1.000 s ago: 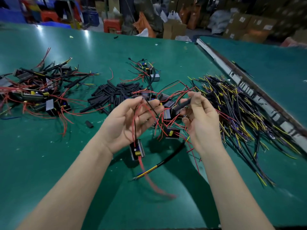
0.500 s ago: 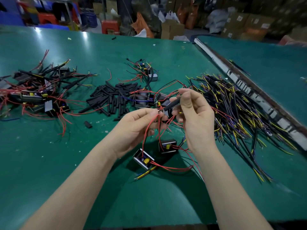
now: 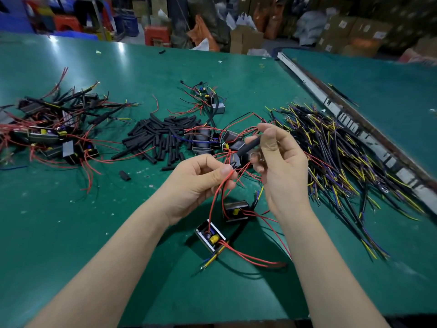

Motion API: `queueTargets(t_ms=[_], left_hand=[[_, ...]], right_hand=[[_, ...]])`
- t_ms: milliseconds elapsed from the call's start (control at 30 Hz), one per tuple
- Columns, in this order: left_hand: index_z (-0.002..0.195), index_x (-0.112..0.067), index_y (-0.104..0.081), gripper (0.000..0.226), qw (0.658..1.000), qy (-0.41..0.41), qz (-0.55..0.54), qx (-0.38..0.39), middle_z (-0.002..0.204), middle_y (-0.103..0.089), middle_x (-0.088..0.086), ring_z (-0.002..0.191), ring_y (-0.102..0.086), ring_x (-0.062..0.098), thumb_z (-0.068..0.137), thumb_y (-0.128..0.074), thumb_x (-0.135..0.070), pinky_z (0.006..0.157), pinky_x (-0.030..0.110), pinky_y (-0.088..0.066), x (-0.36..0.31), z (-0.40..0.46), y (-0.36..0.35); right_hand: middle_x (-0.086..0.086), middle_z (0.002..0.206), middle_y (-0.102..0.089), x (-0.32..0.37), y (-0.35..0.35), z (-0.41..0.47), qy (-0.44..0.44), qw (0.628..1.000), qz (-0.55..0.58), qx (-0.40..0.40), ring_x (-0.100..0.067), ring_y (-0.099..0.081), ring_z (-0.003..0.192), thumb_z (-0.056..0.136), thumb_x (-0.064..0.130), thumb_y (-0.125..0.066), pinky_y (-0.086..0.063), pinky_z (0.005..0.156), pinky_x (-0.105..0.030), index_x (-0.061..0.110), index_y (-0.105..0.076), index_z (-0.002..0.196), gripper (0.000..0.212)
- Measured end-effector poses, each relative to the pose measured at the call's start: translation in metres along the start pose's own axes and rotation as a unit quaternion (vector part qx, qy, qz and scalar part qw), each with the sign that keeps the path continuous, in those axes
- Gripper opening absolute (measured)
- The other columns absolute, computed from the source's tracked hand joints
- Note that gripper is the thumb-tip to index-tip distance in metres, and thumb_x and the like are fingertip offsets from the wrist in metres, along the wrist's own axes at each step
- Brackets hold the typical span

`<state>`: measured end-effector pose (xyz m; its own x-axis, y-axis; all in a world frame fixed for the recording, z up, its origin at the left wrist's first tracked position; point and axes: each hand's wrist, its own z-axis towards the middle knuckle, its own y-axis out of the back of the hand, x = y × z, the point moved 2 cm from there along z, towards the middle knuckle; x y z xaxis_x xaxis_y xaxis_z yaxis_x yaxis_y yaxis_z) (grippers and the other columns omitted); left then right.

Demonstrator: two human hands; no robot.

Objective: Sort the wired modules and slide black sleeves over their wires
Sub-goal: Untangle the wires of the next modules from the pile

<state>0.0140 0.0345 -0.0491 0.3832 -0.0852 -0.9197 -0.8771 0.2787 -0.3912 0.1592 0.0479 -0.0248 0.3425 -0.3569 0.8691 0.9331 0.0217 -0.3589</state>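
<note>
Wired module (image 3: 210, 236) under work lies on the green table (image 3: 71, 221) just below both hands, open side up, with its red wires (image 3: 216, 200) rising from it to the left hand (image 3: 196, 183). Left hand: thumb and forefinger pinch those wires near their free ends. Right hand (image 3: 281, 166): fingers curled, pinching 1 black sleeve (image 3: 248, 146) that points down-left toward the wire ends. Sleeve mouth and wire tips sit near each other; whether the tips have entered the sleeve cannot be told, as other red wires cross the gap.

Step in hand, by judgement: threading, with the sleeve not yet seated on the wires.

Next move calls for gathering the wire ends tight and parallel, lining them with the sleeve bore, then pushing the sleeve along toward the module. Risk: a stray strand catching on the rim, or a wire from a neighbouring module being drawn in.

A 2nd module (image 3: 236, 210) lies just beside the first. Stock of loose sleeves (image 3: 160, 138) lies at centre. Sleeved modules (image 3: 54, 136), apparently finished, are heaped at far left. A pile of yellow and black wires (image 3: 343, 162) lies at right.
</note>
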Motion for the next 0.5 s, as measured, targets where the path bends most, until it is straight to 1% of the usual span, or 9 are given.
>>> queueTargets(t_ms=[100, 167, 267, 367, 500], left_hand=[[0.057, -0.021, -0.068, 0.006, 1.0, -0.007, 0.008, -0.011, 0.07, -0.071, 0.001, 0.059, -0.065, 0.008, 0.062, -0.07, -0.023, 0.06, 0.014, -0.051, 0.0008, 0.002, 0.0022], [0.059, -0.019, -0.067, 0.006, 1.0, -0.015, 0.012, -0.023, 0.07, -0.07, 0.0, 0.06, -0.063, 0.007, 0.063, -0.07, -0.022, 0.061, 0.014, -0.049, 0.0017, 0.0034, 0.0045], [0.069, -0.011, -0.06, 0.011, 0.999, -0.019, 0.008, -0.034, 0.067, -0.067, 0.002, 0.057, -0.06, 0.006, 0.065, -0.068, -0.018, 0.056, 0.014, -0.049, 0.0032, 0.0044, 0.0053], [0.076, -0.009, -0.056, 0.015, 0.999, -0.019, -0.009, -0.042, 0.062, -0.065, 0.0, 0.052, -0.059, 0.006, 0.066, -0.067, -0.012, 0.051, 0.014, -0.047, 0.0031, 0.0048, 0.0034], [0.084, -0.01, -0.053, 0.025, 0.997, -0.021, -0.034, -0.065, 0.061, -0.064, 0.0, 0.051, -0.061, 0.008, 0.064, -0.067, -0.008, 0.05, 0.014, -0.048, 0.0008, 0.0053, 0.0039]], right_hand=[[0.0, 0.079, -0.071, 0.0008, 0.0005, -0.0001, 0.003, 1.0, 0.0, -0.003, -0.007, -0.048, 0.052, 0.085, 0.035, -0.057, -0.036, 0.048, -0.015, 0.017, -0.063, 0.097, 0.023], [0.0, 0.079, -0.072, 0.0012, 0.001, 0.0002, 0.004, 1.0, -0.001, -0.009, -0.007, -0.047, 0.052, 0.085, 0.035, -0.057, -0.035, 0.047, -0.015, 0.017, -0.063, 0.097, 0.022], [-0.001, 0.078, -0.072, -0.0001, -0.0016, -0.0011, 0.006, 1.0, -0.024, 0.008, -0.008, -0.047, 0.052, 0.085, 0.036, -0.057, -0.037, 0.049, -0.016, 0.019, -0.063, 0.095, 0.021], [0.0, 0.078, -0.073, -0.0021, -0.0042, -0.0029, -0.001, 0.999, -0.045, 0.021, -0.008, -0.049, 0.055, 0.085, 0.036, -0.057, -0.04, 0.053, -0.017, 0.02, -0.064, 0.094, 0.019], [0.0, 0.077, -0.073, 0.0005, -0.0018, -0.002, 0.006, 0.999, -0.033, -0.006, -0.007, -0.048, 0.052, 0.085, 0.035, -0.058, -0.038, 0.05, -0.015, 0.018, -0.063, 0.095, 0.02]])
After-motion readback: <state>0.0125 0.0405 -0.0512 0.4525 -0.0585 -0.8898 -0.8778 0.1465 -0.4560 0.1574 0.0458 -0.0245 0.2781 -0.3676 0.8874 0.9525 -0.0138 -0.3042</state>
